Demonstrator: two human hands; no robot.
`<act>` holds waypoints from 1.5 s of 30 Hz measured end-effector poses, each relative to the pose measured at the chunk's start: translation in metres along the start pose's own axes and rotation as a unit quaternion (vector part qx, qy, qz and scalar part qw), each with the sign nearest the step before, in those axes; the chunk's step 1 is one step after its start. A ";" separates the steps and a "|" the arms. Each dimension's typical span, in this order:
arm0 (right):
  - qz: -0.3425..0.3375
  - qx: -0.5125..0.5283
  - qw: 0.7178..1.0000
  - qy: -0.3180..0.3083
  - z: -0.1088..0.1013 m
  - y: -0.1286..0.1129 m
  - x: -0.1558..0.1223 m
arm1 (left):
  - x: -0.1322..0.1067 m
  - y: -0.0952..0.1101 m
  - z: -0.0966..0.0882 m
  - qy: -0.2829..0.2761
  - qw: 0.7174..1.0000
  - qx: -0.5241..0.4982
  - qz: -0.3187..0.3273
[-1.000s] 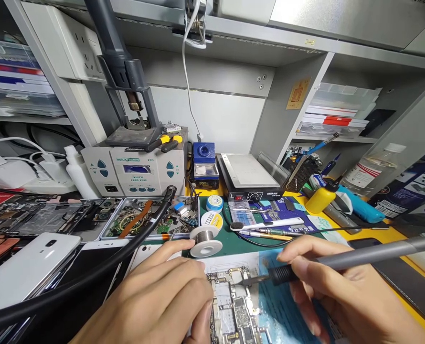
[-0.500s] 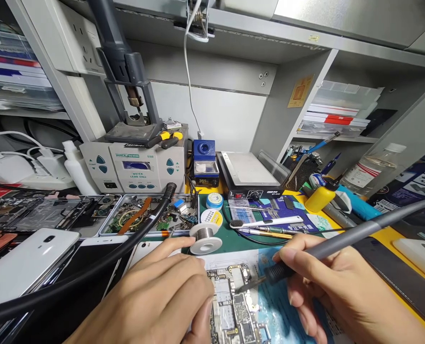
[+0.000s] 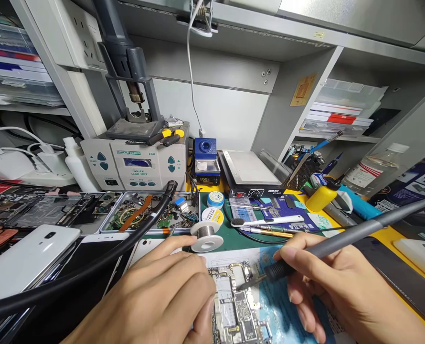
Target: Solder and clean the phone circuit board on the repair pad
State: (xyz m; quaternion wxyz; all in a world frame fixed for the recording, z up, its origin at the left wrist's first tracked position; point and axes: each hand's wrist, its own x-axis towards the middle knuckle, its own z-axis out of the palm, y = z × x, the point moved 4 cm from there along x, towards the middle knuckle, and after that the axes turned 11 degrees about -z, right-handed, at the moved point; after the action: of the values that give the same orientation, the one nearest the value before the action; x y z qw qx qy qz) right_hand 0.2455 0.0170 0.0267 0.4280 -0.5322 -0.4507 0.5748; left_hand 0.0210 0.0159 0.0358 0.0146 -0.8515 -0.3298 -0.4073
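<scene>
A bare phone circuit board (image 3: pixel 236 306) lies on a blue mat at the bottom centre. My right hand (image 3: pixel 337 291) is closed round a grey soldering iron (image 3: pixel 341 239), held like a pen, and its tip touches the board's upper right part. My left hand (image 3: pixel 155 296) rests curled on the board's left edge, fingers pressed together; whether it holds anything is hidden. A spool of solder wire (image 3: pixel 206 236) sits just beyond the left fingertips.
A hot-air rework station (image 3: pixel 135 165) stands at the back left with a black hose (image 3: pixel 90 267) running across. A metal tray of parts (image 3: pixel 151 215), a white phone (image 3: pixel 22 263), a heating plate (image 3: pixel 248 172), a yellow bottle (image 3: pixel 322 197) and tweezers (image 3: pixel 270 232) surround the work.
The iron's handle has swung up from nearly level to a steeper slant, and its tip has stayed on the board. The view has shifted slightly; my left hand has barely moved.
</scene>
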 end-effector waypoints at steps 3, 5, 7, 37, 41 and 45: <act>-0.001 -0.005 1.000 0.003 0.000 0.001 0.000 | 0.001 -0.001 0.001 0.001 1.000 0.004 -0.004; -0.001 -0.009 1.000 0.006 0.000 0.001 0.000 | 0.002 -0.001 0.002 0.001 1.000 0.002 -0.004; -0.001 -0.008 1.000 0.008 0.001 0.001 0.000 | 0.002 -0.001 0.001 -0.001 1.000 -0.001 -0.001; -0.007 -0.013 1.000 0.009 0.001 0.001 -0.001 | 0.001 0.000 0.002 0.003 1.000 -0.002 0.003; -0.006 -0.012 1.000 0.014 0.001 0.001 -0.001 | 0.002 0.000 0.002 0.000 1.000 -0.004 0.001; 0.002 -0.018 1.000 0.013 0.001 -0.001 -0.001 | 0.001 0.000 0.001 -0.005 1.000 -0.006 -0.001</act>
State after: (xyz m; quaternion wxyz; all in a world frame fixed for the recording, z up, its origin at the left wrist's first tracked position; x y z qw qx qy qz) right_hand 0.2442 0.0165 0.0281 0.4231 -0.5480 -0.4543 0.5606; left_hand 0.0224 0.0166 0.0362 0.0078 -0.8533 -0.3281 -0.4052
